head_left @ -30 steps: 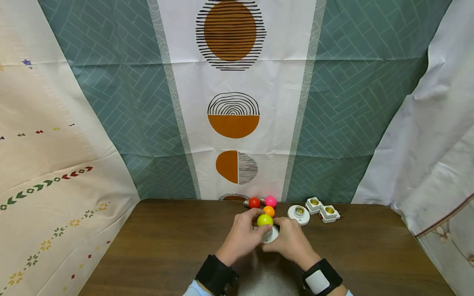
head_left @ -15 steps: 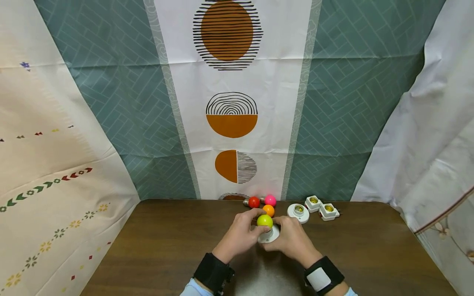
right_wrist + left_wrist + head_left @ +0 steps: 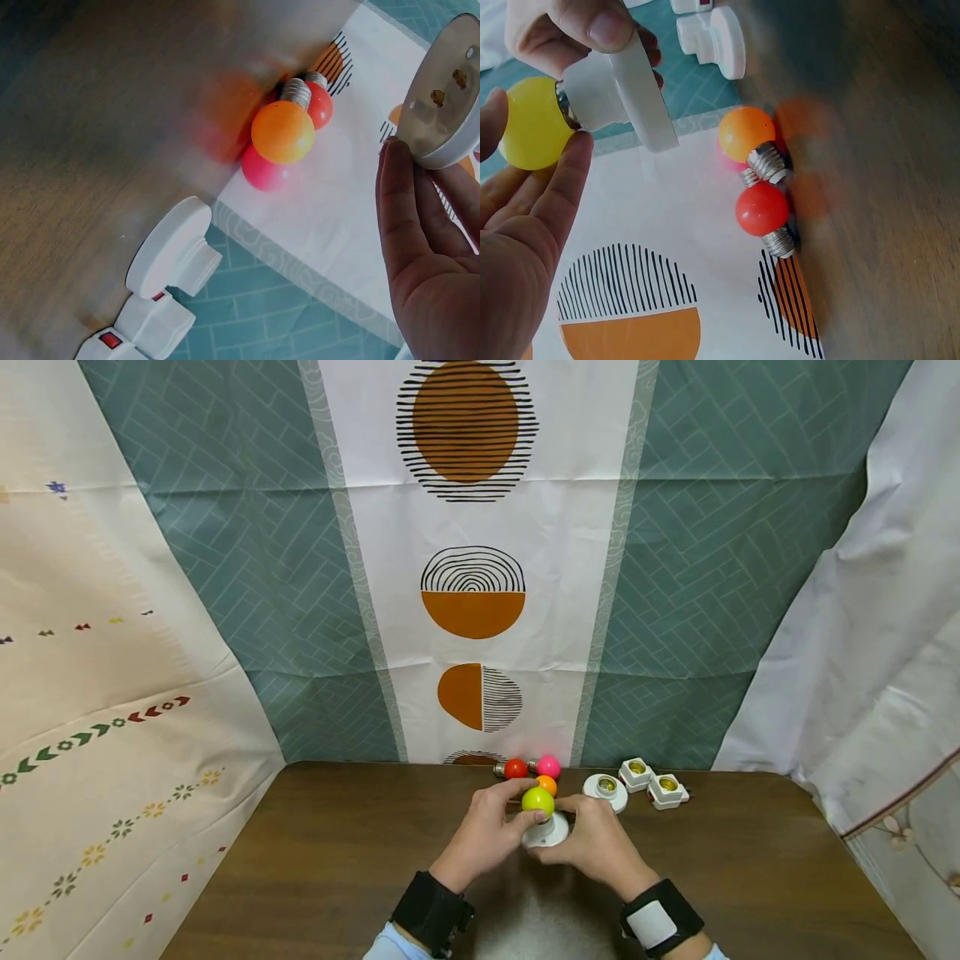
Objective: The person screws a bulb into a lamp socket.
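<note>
My left hand (image 3: 489, 827) pinches a yellow-green light bulb (image 3: 537, 802) between thumb and fingers. The right hand (image 3: 598, 843) grips a white round lamp holder (image 3: 546, 832) by its flange, raised above the table. In the left wrist view, the bulb (image 3: 534, 124) meets the mouth of the lamp holder (image 3: 600, 94), with a strip of its metal screw base showing between them. The right wrist view shows the holder's underside (image 3: 448, 94), with two brass screws. Just beyond the hands lie an orange bulb (image 3: 547, 785), a red bulb (image 3: 515, 768) and a pink bulb (image 3: 549, 767).
Right of the bulbs stands another round white lamp holder (image 3: 605, 790). Two square white sockets (image 3: 636, 774) with red switches sit beside it, near the far edge of the brown wooden table (image 3: 360, 860). A patterned cloth (image 3: 480, 610) hangs behind the table.
The left thumb and fingers have shifted slightly on the yellow-green bulb, with the thumb a little higher. Both hands keep their hold at nearly the same place. The other bulbs and sockets stay put.
</note>
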`<state>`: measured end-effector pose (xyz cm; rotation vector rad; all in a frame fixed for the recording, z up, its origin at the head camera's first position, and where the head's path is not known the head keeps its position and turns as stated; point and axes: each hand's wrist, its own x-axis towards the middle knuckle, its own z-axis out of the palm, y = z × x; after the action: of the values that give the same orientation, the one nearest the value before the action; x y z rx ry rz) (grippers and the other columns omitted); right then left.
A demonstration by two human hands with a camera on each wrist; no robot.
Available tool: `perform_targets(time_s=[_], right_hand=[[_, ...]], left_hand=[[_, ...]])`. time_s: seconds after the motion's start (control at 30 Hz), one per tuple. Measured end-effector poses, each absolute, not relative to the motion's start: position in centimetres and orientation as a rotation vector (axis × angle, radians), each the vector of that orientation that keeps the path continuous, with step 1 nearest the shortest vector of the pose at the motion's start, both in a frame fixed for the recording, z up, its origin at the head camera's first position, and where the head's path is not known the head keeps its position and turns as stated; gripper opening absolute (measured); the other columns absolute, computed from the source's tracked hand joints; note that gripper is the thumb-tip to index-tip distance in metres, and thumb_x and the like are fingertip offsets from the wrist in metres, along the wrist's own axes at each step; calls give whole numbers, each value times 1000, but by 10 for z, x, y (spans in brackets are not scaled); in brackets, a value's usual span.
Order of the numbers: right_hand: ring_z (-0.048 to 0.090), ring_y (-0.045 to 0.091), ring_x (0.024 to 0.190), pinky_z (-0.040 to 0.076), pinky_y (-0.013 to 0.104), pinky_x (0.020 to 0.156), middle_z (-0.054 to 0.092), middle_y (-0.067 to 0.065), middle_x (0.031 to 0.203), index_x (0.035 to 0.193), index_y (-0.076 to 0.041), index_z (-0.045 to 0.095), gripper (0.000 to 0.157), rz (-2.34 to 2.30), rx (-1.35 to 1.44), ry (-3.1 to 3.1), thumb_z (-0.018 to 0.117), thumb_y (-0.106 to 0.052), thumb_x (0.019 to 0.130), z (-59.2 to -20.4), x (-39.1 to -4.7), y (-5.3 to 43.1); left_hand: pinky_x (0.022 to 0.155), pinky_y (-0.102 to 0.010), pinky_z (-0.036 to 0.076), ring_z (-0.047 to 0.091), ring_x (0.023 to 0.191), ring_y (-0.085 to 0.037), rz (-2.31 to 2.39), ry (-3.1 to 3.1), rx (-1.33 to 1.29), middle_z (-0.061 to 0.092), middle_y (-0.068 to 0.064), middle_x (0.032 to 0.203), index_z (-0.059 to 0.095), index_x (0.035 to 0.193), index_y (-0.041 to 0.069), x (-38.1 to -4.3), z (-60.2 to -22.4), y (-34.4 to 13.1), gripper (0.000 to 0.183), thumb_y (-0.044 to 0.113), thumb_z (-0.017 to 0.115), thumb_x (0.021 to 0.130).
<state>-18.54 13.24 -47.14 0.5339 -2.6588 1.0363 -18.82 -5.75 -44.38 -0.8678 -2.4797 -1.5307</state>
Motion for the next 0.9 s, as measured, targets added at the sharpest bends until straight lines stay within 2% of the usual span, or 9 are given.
perform_targets(time_s=[0.2, 0.33, 0.5, 0.67, 0.8, 0.9], right_hand=[[54, 2, 78, 47, 22, 69, 62, -11, 90, 99, -15, 67, 64, 1058, 527, -2650, 84, -55, 52, -471, -187, 132], [54, 2, 79, 47, 24, 70, 62, -13, 91, 101, -17, 67, 62, 1106, 525, -2651, 84, -53, 54, -470, -187, 134], [54, 3, 81, 48, 27, 72, 62, -13, 94, 104, -15, 66, 67, 1142, 497, -2698, 83, -56, 53, -471, -189, 139], [54, 3, 83, 47, 27, 73, 62, -14, 95, 105, -15, 66, 69, 1161, 531, -2710, 82, -57, 53, -470, -192, 143], [55, 2, 84, 47, 27, 74, 62, -17, 94, 104, -18, 66, 65, 1183, 577, -2690, 83, -55, 54, -470, -193, 145], [55, 2, 85, 47, 27, 75, 61, -18, 95, 105, -20, 66, 63, 1200, 607, -2690, 82, -54, 56, -469, -193, 145]], left_hand=[[82, -25, 46, 54, 100, -5, -1551, -2457, -873, 57, 6, 116, 56, 125, 14, -190, -442, -58, 46, 28, 68, 83], [85, -26, 45, 53, 104, -5, -1540, -2482, -852, 56, 8, 121, 52, 130, 15, -189, -440, -62, 55, 34, 69, 81], [90, -32, 43, 50, 113, -12, -1468, -2571, -794, 50, 9, 129, 48, 135, 17, -192, -445, -74, 63, 41, 69, 81], [92, -31, 40, 47, 117, -15, -1357, -2709, -766, 47, 5, 134, 43, 139, 19, -197, -454, -85, 68, 37, 72, 80], [91, -33, 42, 48, 117, -18, -1298, -2790, -763, 46, 0, 136, 43, 139, 16, -200, -458, -88, 71, 34, 74, 78], [92, -33, 41, 46, 119, -17, -1249, -2834, -770, 45, 1, 136, 43, 139, 14, -202, -462, -88, 75, 34, 76, 75]])
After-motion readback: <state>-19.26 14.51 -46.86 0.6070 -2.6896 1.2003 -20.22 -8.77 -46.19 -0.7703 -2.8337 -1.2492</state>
